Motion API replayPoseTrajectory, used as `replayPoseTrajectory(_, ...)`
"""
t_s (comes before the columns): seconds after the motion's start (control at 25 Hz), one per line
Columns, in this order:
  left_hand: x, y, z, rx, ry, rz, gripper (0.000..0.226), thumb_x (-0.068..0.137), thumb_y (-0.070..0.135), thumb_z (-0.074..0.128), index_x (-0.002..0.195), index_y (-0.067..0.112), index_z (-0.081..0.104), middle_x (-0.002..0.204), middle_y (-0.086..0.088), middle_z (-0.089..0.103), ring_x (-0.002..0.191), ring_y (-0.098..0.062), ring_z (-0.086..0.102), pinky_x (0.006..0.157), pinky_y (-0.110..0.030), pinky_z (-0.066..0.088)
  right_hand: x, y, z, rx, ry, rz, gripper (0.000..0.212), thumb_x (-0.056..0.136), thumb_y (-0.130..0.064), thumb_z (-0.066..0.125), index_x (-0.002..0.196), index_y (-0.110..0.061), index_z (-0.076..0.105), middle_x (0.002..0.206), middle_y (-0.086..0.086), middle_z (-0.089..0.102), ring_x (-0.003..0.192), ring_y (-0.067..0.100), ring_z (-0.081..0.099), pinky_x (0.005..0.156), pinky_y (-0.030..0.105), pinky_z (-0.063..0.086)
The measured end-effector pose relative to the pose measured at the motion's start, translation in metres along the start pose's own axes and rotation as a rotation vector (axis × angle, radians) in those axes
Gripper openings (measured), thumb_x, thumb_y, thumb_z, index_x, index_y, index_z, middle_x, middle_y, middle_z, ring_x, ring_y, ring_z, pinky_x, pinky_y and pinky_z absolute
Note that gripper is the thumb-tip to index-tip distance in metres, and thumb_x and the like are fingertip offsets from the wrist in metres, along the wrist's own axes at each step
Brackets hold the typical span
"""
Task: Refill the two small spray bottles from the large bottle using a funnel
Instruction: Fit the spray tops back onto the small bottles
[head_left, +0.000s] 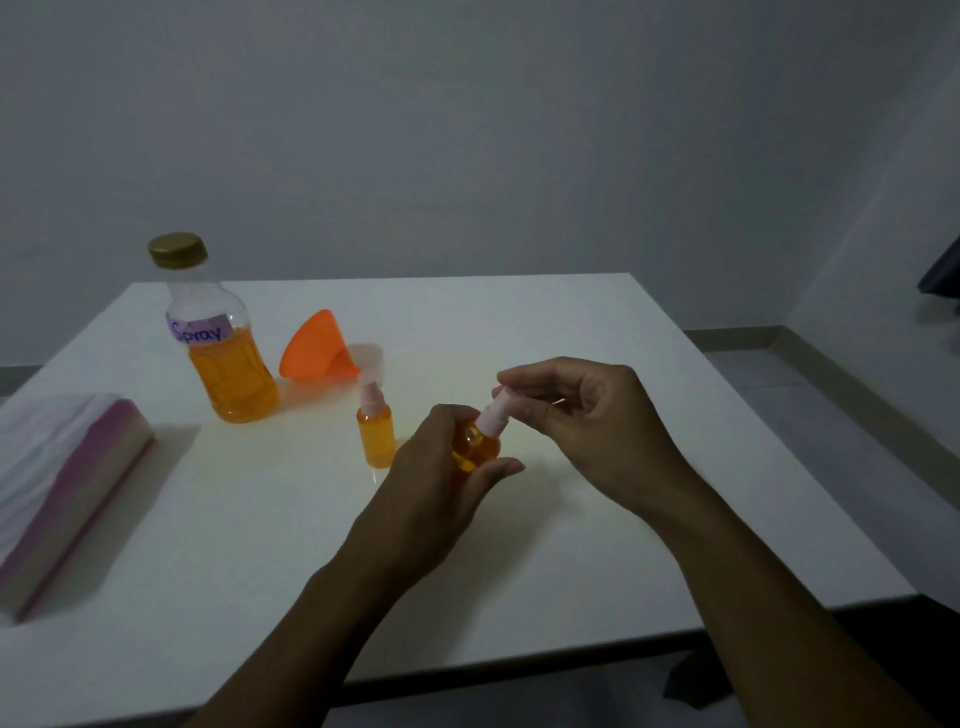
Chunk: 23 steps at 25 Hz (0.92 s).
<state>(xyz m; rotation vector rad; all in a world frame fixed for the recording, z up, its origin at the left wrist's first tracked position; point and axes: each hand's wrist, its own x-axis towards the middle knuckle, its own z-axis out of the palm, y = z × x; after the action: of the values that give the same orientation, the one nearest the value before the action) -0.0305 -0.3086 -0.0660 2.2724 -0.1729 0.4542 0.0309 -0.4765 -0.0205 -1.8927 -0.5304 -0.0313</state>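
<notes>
My left hand (441, 467) grips a small spray bottle (475, 449) full of orange liquid, tilted over the table's middle. My right hand (582, 415) pinches that bottle's pink spray head (496, 413) between thumb and fingers. A second small spray bottle (376, 431), also orange with its pink spray head on, stands upright just to the left. The orange funnel (314, 353) lies on its side behind it. The large bottle (221, 343), gold-capped and labelled "Spray", stands at the back left, about half full of orange liquid.
A white table (571, 545) holds everything. A pink and white tissue pack (62, 483) lies at the left edge. The table's front edge runs close to my forearms, and a grey wall stands behind.
</notes>
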Motion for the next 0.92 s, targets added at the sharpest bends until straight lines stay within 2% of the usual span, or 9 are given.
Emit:
replayPoseTrajectory(0.12,0.001,-0.003,-0.007,0.048,0.016,0.049,0.053,0.077,0.057,0.059,0.117,0.023,0.052,0.097,0.018,0.054,0.077,0.001,0.056,0.064,-0.005,0.04,0.0,0.002,0.005,0.009,0.036,0.0,0.025,0.087,-0.016,0.075,0.11,-0.023,0.076,0.104,-0.012,0.076,0.1,0.005,0.071,0.091,0.026,0.058)
replayPoseTrajectory(0.24,-0.001,-0.008,-0.014,0.113,0.067,0.14,0.054,0.078,0.057,0.059,0.115,0.017,0.059,0.094,0.016,0.057,0.075,-0.001,0.055,0.068,-0.006,0.04,-0.003,0.004,0.016,0.023,0.079,-0.013,0.026,0.086,-0.01,0.075,0.11,-0.02,0.076,0.102,-0.012,0.076,0.098,0.003,0.071,0.089,0.02,0.057)
replayPoseTrajectory(0.4,-0.006,-0.017,-0.024,0.118,0.077,0.156,0.055,0.078,0.058,0.059,0.115,0.018,0.06,0.097,0.008,0.067,0.076,-0.003,0.059,0.068,-0.011,0.045,-0.004,0.001,0.031,0.061,0.086,-0.025,0.027,0.086,-0.009,0.074,0.112,-0.017,0.076,0.105,-0.01,0.076,0.1,0.006,0.072,0.092,0.029,0.058)
replayPoseTrajectory(0.52,-0.012,-0.02,-0.037,0.09,0.106,0.137,0.051,0.077,0.062,0.056,0.116,0.029,0.054,0.092,0.027,0.054,0.074,0.006,0.058,0.063,-0.005,0.044,-0.001,-0.007,0.032,0.167,-0.013,-0.013,0.031,0.086,-0.017,0.073,0.117,-0.019,0.074,0.111,-0.007,0.076,0.104,0.007,0.071,0.093,0.03,0.058)
replayPoseTrajectory(0.64,-0.015,-0.027,-0.061,0.028,0.205,0.058,0.046,0.082,0.064,0.05,0.117,0.035,0.048,0.093,0.029,0.054,0.086,0.006,0.06,0.064,-0.01,0.048,0.005,-0.01,0.036,0.245,-0.033,0.03,0.031,0.093,-0.018,0.068,0.123,-0.024,0.069,0.11,-0.008,0.077,0.101,0.006,0.071,0.089,0.025,0.058)
replayPoseTrajectory(0.76,-0.017,-0.049,-0.089,0.054,0.384,-0.029,0.036,0.089,0.053,0.05,0.116,0.03,0.051,0.089,0.024,0.057,0.084,0.004,0.061,0.064,-0.016,0.048,0.009,-0.001,0.052,0.033,0.038,0.042,0.027,0.094,-0.02,0.067,0.119,-0.029,0.071,0.11,-0.012,0.074,0.092,0.008,0.071,0.08,0.025,0.058)
replayPoseTrajectory(0.92,-0.018,-0.083,-0.116,0.04,0.544,-0.183,0.036,0.089,0.05,0.054,0.118,0.029,0.053,0.09,0.02,0.06,0.081,0.004,0.061,0.065,-0.021,0.052,0.016,0.003,0.089,-0.168,-0.001,0.027,0.032,0.092,-0.029,0.069,0.124,-0.03,0.066,0.122,-0.017,0.066,0.087,0.002,0.066,0.071,0.015,0.053)
